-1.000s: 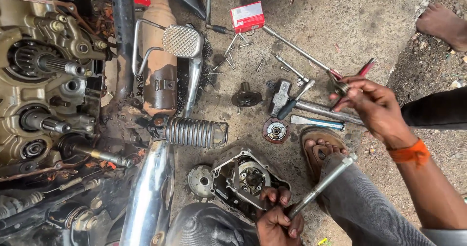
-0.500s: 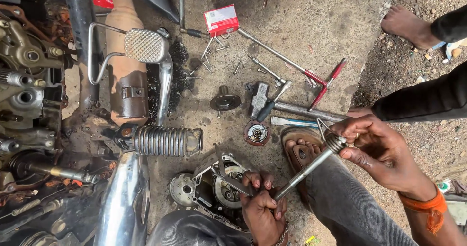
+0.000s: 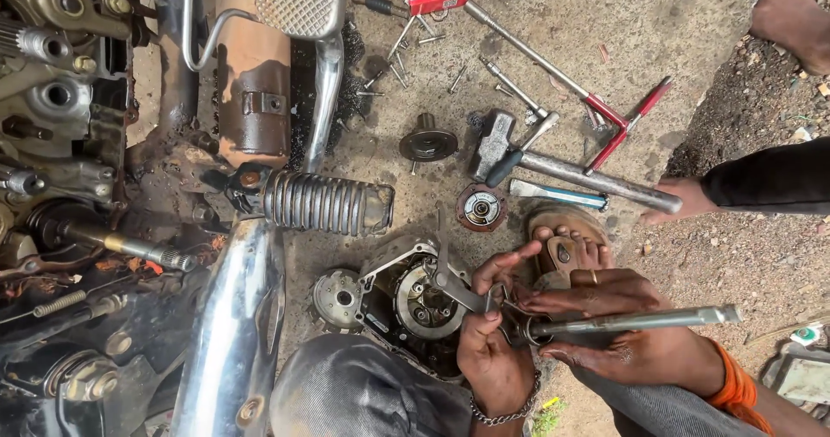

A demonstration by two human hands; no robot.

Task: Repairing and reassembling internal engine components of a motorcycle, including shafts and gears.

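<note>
Wrench (image 3: 635,320) lies crosswise, long axis left to right, clenched in the right hand (image 3: 622,333); its head meets a bracket (image 3: 458,288) pinched by the left hand (image 3: 493,350), over the cover (image 3: 415,303).

I see a dull grey metal rod (image 3: 635,320) in my right hand (image 3: 622,333), and the engine cover (image 3: 415,303) below is greasy, matt cast metal. The exhaust pipe (image 3: 233,325) is glossy chrome, the footpeg (image 3: 324,202) ribbed matt rubber, and the ground (image 3: 692,22) rough, gritty concrete.
</note>
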